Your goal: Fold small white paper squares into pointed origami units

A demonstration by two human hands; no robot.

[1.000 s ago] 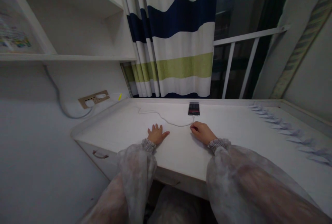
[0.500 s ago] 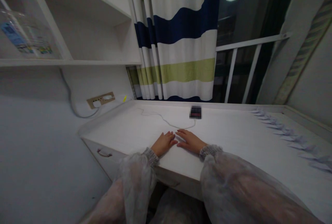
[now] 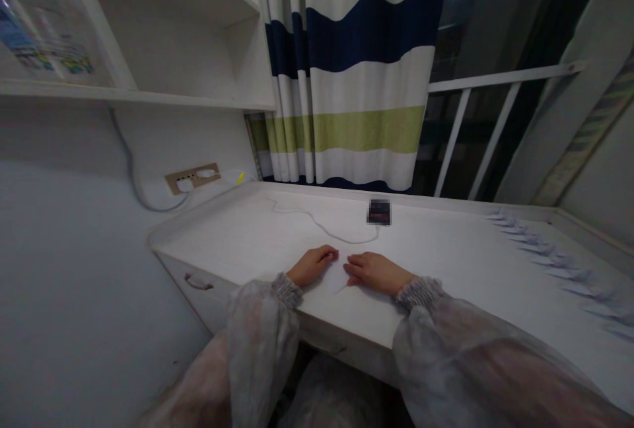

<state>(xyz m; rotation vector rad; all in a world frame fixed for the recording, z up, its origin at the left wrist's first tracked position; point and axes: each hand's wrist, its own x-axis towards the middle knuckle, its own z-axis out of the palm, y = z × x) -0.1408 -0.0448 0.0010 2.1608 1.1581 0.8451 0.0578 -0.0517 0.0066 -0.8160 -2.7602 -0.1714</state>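
A small piece of white paper (image 3: 337,279) lies between my hands near the front of the white desk (image 3: 238,243). It hardly stands out from the desktop, so its outline and folds are hard to make out. My left hand (image 3: 311,266) is closed, its fingertips pressed together at the paper's far left edge. From the other side, my right hand (image 3: 380,273) has its fingers and thumb closed on the right part of the paper. Both forearms, in translucent sleeve covers, rest toward the desk's front edge.
Several folded white paper pieces (image 3: 569,275) stand in a row at the right. A small pixelated dark device (image 3: 379,212) lies behind my hands, with a white cable (image 3: 317,223) running left. Also present: wall sockets (image 3: 192,179), open shelves (image 3: 193,99), a striped curtain (image 3: 366,131).
My hands have drawn a little apart, and their fingers have gone from lying flat to curled on the paper, which now shows between them. The camera view has shifted slightly.
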